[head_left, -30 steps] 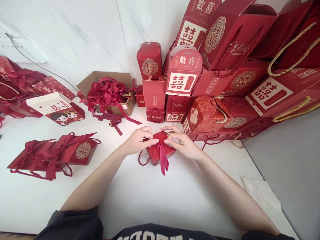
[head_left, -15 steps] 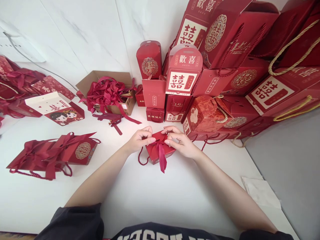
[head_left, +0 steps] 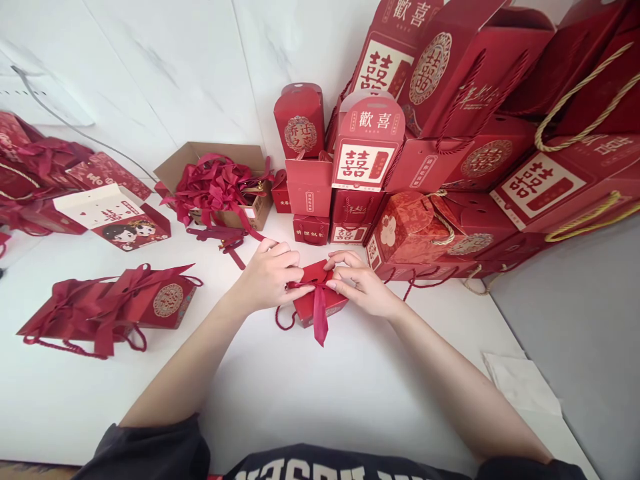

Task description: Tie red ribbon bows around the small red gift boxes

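The small red box [head_left: 306,312] sits on the white surface [head_left: 310,393], in the middle, and the left hand [head_left: 274,275] and right hand [head_left: 363,283] both seem to pinch the ribbon [head_left: 321,320] on its top. This looks like tying the bow, so the next move calls for a soft, even pull.

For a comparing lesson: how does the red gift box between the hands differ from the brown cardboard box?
The red gift box is smaller than the brown cardboard box. A ribbon hangs down the gift box's front; the cardboard box holds a heap of ribbons. The gift box has a rope handle; the cardboard box shows none. Both rest on the white table.
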`<state>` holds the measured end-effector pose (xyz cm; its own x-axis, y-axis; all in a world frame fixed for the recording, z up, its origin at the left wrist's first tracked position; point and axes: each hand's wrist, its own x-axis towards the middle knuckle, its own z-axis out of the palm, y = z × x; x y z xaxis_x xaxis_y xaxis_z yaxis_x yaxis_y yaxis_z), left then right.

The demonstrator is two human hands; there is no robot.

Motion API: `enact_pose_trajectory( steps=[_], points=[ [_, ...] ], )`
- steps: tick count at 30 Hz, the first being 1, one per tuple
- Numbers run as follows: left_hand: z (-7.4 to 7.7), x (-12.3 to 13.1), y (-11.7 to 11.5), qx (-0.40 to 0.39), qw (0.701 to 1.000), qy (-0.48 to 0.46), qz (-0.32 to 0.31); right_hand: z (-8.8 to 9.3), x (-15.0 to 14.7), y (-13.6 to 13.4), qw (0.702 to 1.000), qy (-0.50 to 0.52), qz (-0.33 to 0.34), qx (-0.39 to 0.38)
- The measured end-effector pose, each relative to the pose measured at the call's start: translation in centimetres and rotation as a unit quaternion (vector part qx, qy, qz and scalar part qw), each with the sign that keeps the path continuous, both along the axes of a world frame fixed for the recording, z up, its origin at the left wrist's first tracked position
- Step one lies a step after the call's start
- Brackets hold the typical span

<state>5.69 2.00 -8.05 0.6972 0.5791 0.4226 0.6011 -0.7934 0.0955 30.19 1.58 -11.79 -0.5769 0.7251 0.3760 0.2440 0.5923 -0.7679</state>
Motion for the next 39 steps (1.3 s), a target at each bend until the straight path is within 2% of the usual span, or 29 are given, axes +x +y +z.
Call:
enact_pose_trajectory(
  steps=[1,3,5,7,9,13,15,16,18,21,24,26,30,33,37,39],
  points=[
    [0.0,0.0,0.0,-0.028,1.0,-0.003,0.008,-0.1,0.0,0.0,1.0,0.001,-0.005,-0.009],
    [-0.1,-0.1,0.1,-0.134,0.99,-0.035,0.015,-0.2,0.1,-0.1,0.999,0.004,-0.014,-0.037],
    [-0.2,-0.3,0.3,-0.247,0.966,-0.071,0.009,-0.3,0.2,-0.2,0.998,0.011,-0.019,-0.059],
    [-0.1,-0.3,0.5,-0.301,0.95,-0.078,0.008,-0.2,0.2,-0.2,0.998,0.014,-0.015,-0.06],
    [0.2,-0.3,0.4,-0.283,0.957,-0.056,0.026,0.0,0.1,-0.2,0.999,0.011,-0.009,-0.047],
    [0.9,-0.1,-0.2,-0.188,0.98,-0.009,0.061,0.2,-0.1,-0.2,1.0,0.001,0.003,-0.031],
    [1.1,-0.1,-0.4,-0.199,0.978,-0.015,0.057,0.2,-0.1,-0.2,0.999,0.009,0.002,-0.046],
    [1.1,-0.1,-0.3,-0.228,0.972,-0.028,0.049,0.1,-0.1,-0.1,0.998,0.014,0.001,-0.06],
    [1.1,-0.3,0.0,-0.322,0.944,-0.073,0.031,0.0,0.0,-0.1,0.995,0.025,0.001,-0.094],
    [0.9,-0.9,0.5,-0.453,0.878,-0.158,0.012,-0.1,0.2,-0.1,0.99,0.039,0.007,-0.133],
    [0.7,-1.5,1.0,-0.525,0.827,-0.203,-0.019,0.1,0.3,-0.1,0.986,0.052,0.016,-0.155],
    [0.6,-1.8,1.2,-0.54,0.815,-0.208,-0.031,0.3,0.3,-0.2,0.984,0.059,0.021,-0.166],
    [1.3,-2.2,1.0,-0.512,0.834,-0.206,0.003,0.4,0.2,-0.2,0.982,0.064,0.013,-0.18],
    [2.6,-1.9,0.1,-0.43,0.88,-0.196,0.036,0.5,0.0,-0.3,0.982,0.068,0.009,-0.178],
    [4.1,-1.3,-1.4,-0.317,0.944,-0.088,-0.027,0.6,-0.1,-0.4,0.983,0.061,0.004,-0.174],
    [4.3,-1.0,-1.8,-0.257,0.965,-0.04,-0.028,0.7,-0.1,-0.4,0.984,0.056,0.001,-0.17]
  ],
)
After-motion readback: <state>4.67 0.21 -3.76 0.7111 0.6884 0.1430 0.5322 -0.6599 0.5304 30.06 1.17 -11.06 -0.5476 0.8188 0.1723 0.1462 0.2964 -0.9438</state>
